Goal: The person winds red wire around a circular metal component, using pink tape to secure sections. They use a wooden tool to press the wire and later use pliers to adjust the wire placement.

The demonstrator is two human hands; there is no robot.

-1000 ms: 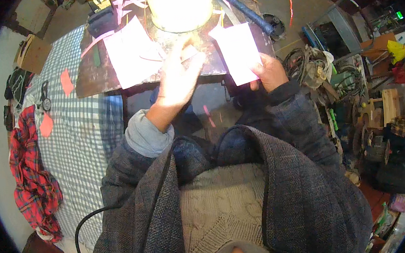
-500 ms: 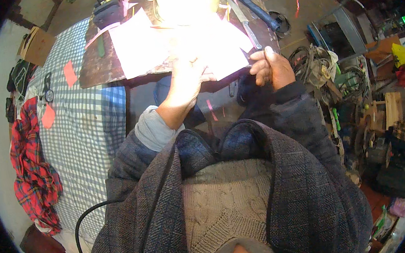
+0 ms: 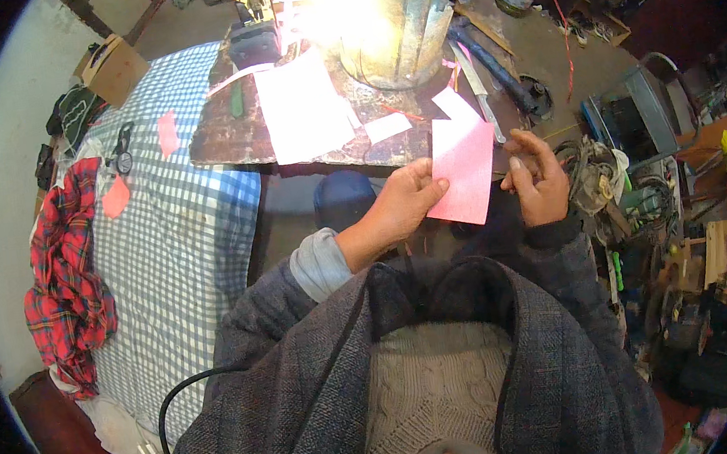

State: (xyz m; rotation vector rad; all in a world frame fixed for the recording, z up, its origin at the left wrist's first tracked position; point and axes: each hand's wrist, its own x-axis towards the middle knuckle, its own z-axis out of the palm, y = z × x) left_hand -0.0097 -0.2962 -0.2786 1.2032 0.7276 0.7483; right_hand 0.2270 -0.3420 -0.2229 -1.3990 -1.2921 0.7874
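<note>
Grasps pink sheet [image 3: 469,177] in left hand [image 3: 405,201], some fingers hidden behind it, at near edge of counter [image 3: 228,135]; holds right hand [image 3: 543,182] released by counter's near-right corner; since earlier, has drawn sheet from strongest glare.

Pale wall [image 3: 15,287] at left, checked cloth [image 3: 172,237], scuffed brown tabletop [image 3: 231,142] (bright glare [image 3: 353,22] above), greyish-brown floor [image 3: 553,58] beyond.

On the left I see a checked cloth [image 3: 183,262] with a dark watch [image 3: 123,163] on it, a crumpled red plaid garment [image 3: 72,286] at its edge, a cardboard box [image 3: 117,71] beyond; right, tangled coils [image 3: 588,175].
</note>
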